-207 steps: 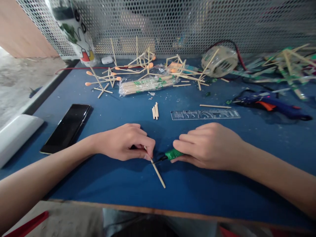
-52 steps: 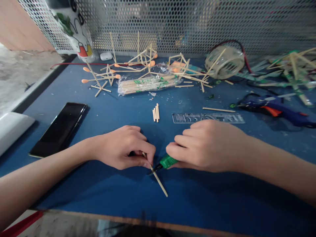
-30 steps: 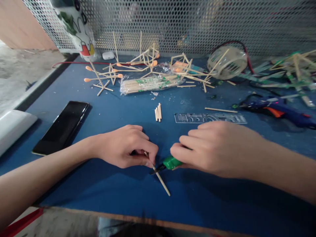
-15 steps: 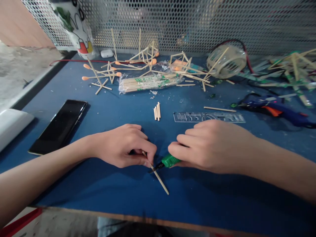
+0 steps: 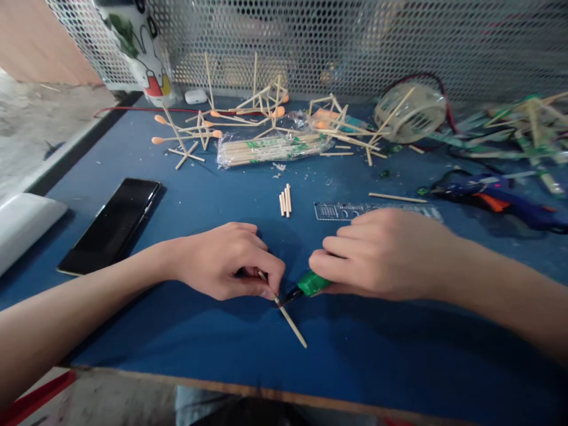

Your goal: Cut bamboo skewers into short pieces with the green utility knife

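Observation:
My left hand (image 5: 239, 263) pinches a thin wooden stick (image 5: 293, 327) between thumb and forefinger, its free end pointing down and to the right over the blue table. In my right hand (image 5: 377, 254) is a green-handled utility knife (image 5: 312, 283), fingers wrapped round the handle. The dark blade lies across the stick just beyond my left fingertips, touching it. Several short cut sticks (image 5: 285, 201) stand grouped on the table ahead of my hands. Partly under my right hand's outline, a clear stencil ruler (image 5: 333, 212) lies flat.
A phone (image 5: 113, 225) and a white case (image 5: 26, 228) lie at left. Behind are a plastic-wrapped stick bundle (image 5: 270, 149), glued stick frames (image 5: 266, 109), a patterned tumbler (image 5: 148, 56) and a clear plastic ring (image 5: 410, 115). A blue glue gun (image 5: 501, 201) lies at right.
The knife has drawn back slightly to the right, with less blade tip past the stick. My left hand keeps its pinch. The whole view has shifted a little.

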Demonstrator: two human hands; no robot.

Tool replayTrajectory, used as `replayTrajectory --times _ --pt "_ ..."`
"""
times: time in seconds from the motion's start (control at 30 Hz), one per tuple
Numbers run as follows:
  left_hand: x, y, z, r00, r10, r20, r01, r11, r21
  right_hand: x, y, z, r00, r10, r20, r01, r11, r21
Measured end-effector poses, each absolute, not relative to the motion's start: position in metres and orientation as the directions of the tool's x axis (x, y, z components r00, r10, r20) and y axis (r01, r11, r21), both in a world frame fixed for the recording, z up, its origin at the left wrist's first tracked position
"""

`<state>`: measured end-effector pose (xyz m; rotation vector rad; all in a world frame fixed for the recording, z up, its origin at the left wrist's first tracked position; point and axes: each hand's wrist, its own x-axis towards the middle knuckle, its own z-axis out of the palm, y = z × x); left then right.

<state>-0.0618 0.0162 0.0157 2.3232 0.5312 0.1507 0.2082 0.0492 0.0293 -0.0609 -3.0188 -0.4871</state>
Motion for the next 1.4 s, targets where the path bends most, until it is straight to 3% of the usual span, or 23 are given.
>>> replayTrajectory --times 0.2,0.37,0.67,1.1,1.4 --pt "-0.062 0.016 0.016 0.909 0.415 -0.039 0.32 -0.634 0.704 0.207 0.054 0.025 -0.99 -0.015 0.143 0.036 0.937 0.348" --pt "-0.062 0.017 0.016 0.914 0.404 -0.034 0.31 -0.642 0.701 0.208 0.058 0.022 -0.991 0.018 0.134 0.054 0.961 0.27" --pt "-0.062 0.016 0.015 0.913 0.407 -0.035 0.324 -0.671 0.667 0.206 0.055 0.017 -0.988 0.04 0.146 0.074 0.969 0.236" --pt "-0.063 0.016 0.016 0.914 0.405 -0.035 0.319 -0.661 0.68 0.207 0.052 0.027 -0.997 0.072 -0.01 0.068 0.973 0.22" --pt "-0.063 0.016 0.016 0.914 0.403 -0.044 0.323 -0.659 0.68 0.208 0.052 0.03 -0.997 0.069 -0.02 0.062 0.967 0.245"
